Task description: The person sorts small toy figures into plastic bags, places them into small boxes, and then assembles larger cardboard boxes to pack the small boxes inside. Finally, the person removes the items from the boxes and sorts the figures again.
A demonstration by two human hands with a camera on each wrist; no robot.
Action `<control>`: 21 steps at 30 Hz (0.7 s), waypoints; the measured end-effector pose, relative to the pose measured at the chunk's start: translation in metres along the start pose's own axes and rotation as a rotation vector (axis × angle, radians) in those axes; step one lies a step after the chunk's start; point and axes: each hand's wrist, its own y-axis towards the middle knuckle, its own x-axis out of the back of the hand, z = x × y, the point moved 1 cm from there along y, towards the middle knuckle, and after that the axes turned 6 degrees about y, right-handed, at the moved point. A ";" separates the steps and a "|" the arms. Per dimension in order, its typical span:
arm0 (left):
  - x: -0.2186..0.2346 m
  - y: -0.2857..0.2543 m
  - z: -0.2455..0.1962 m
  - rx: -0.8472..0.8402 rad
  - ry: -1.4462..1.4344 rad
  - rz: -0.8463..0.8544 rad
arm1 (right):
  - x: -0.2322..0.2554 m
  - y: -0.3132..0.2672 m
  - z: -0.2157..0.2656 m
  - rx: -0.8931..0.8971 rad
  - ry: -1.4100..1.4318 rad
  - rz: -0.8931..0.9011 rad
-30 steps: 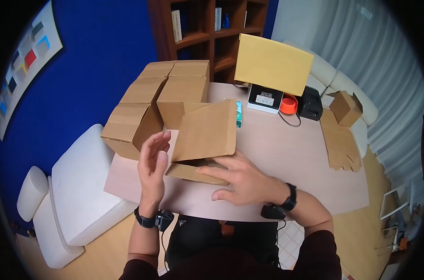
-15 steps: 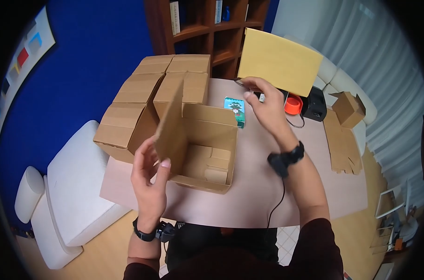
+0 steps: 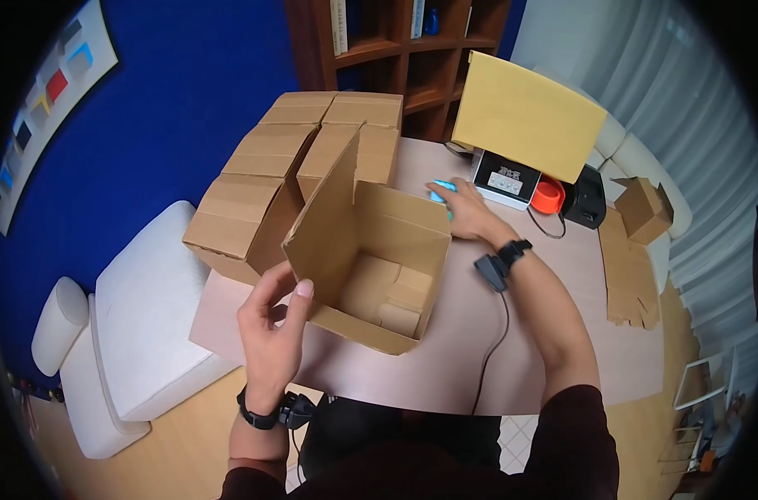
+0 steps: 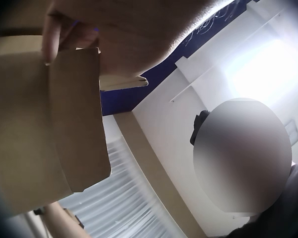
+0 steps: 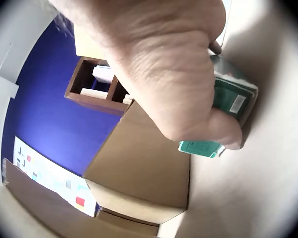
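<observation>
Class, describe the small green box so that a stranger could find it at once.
Start at the pale table and its open cardboard box. Just behind that box, the right hand grips the small green box. It alone is green and printed; its neighbours are plain brown.

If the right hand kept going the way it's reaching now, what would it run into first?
The right hand is already on the small green box. Straight beyond it, probably the white device under the yellow envelope, though depth is unclear.

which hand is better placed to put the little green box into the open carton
Right. The right hand already grips the green box just behind the open carton, while the left hand holds up its flap.
</observation>
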 end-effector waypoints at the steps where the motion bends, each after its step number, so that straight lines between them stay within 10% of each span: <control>1: 0.000 0.000 0.000 -0.004 -0.011 0.010 | 0.009 -0.017 0.000 -0.051 0.034 -0.016; 6: -0.006 0.000 0.005 -0.014 -0.079 0.052 | 0.076 -0.097 -0.003 -0.211 0.353 -0.358; 8: -0.017 0.004 0.003 -0.027 -0.115 0.083 | 0.110 -0.131 0.022 -0.008 0.485 -0.578; 14: -0.061 0.019 -0.005 0.024 -0.173 0.167 | 0.156 -0.190 0.149 0.237 0.461 -0.418; 21: -0.066 0.016 0.003 0.098 -0.588 0.212 | 0.121 -0.193 0.140 0.179 0.073 -0.523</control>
